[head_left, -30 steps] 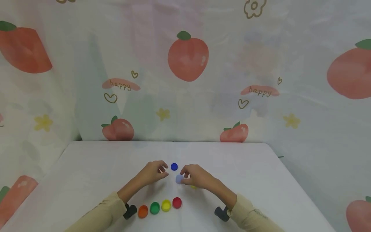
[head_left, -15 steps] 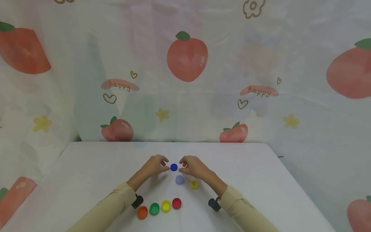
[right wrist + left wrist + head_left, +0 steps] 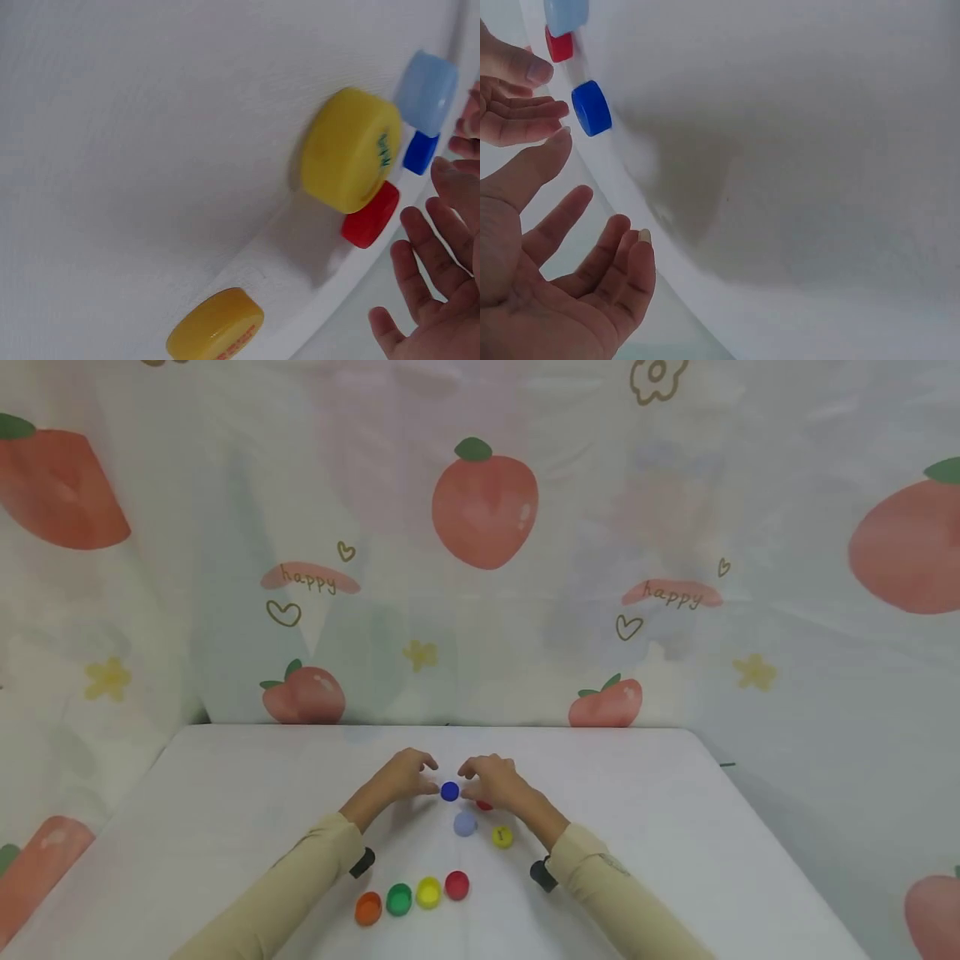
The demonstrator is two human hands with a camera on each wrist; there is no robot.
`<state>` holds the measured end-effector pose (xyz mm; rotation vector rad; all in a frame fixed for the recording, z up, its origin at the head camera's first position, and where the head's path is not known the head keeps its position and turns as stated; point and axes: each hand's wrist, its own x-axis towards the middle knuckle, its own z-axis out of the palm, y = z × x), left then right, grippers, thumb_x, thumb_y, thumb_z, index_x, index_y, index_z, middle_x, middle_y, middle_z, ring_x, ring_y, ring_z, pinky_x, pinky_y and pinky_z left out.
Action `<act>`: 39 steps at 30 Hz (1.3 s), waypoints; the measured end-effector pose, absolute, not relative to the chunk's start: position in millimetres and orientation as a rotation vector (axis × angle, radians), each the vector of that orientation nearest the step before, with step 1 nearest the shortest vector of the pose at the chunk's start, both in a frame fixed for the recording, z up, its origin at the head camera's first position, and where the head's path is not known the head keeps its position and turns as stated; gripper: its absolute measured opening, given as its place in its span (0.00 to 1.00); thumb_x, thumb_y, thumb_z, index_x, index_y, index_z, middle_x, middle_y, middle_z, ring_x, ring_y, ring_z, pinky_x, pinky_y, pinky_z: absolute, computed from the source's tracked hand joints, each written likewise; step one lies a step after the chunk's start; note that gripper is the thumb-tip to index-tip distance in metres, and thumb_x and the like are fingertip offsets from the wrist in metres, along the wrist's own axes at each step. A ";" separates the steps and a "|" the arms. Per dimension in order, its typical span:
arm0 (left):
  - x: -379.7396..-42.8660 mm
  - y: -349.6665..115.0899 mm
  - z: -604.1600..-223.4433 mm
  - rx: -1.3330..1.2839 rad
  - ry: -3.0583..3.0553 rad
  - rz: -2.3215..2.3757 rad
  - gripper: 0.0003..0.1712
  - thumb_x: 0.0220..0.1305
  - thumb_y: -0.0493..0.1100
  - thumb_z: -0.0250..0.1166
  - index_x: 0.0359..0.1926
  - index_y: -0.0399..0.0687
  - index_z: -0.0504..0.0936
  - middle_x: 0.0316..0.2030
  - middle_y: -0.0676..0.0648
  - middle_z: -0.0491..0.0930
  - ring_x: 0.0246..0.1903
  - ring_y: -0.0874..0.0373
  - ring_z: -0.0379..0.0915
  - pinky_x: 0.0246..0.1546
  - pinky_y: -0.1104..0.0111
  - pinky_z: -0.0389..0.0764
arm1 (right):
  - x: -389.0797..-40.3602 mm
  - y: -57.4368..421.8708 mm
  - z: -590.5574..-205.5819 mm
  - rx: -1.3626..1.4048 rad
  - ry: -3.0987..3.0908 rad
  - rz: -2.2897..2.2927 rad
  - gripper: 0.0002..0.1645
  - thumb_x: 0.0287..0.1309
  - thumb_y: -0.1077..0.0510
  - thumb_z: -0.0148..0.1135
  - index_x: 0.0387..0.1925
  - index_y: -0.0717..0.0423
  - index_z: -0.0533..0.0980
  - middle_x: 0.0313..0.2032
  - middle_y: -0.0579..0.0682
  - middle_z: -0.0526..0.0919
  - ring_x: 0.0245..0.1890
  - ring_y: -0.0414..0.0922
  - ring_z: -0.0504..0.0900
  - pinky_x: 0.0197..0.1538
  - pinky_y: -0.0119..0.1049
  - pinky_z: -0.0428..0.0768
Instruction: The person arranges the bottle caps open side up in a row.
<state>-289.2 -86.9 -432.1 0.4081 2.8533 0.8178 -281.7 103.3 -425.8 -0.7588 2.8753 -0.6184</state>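
Note:
A dark blue bottle cap [image 3: 450,791] lies on the white table between the two hands. My left hand [image 3: 405,775] hovers just left of it, fingers loosely bent and holding nothing. Just to its right, my right hand [image 3: 497,780] hangs with bent fingers, also holding nothing. Neither hand appears to touch the blue cap [image 3: 591,109]. Partly hidden beneath the right hand is a red cap [image 3: 484,805], seen whole in the right wrist view. Nearer to me lie a light blue cap [image 3: 465,824] and a yellow cap with lettering [image 3: 502,837].
A front row holds an orange cap [image 3: 368,908], a green cap [image 3: 399,899], a yellow cap [image 3: 428,892] and a red cap [image 3: 457,885], hollow sides up where visible. The right wrist view also shows an orange-yellow cap [image 3: 215,326]. A printed curtain hangs behind the table [image 3: 247,777].
Both hands have moved forward, to either side of the dark blue cap. The lettered yellow cap and part of the red cap have come out from behind the right hand. The caps stay put.

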 end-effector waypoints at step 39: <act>-292.1 -82.1 -445.8 0.615 2.802 0.811 0.13 0.53 0.40 0.71 0.39 0.37 0.84 0.34 0.45 0.81 0.35 0.54 0.74 0.43 0.59 0.75 | -292.7 87.3 -445.4 -0.831 2.966 -0.322 0.17 0.51 0.49 0.70 0.42 0.50 0.81 0.31 0.43 0.79 0.35 0.42 0.76 0.44 0.46 0.67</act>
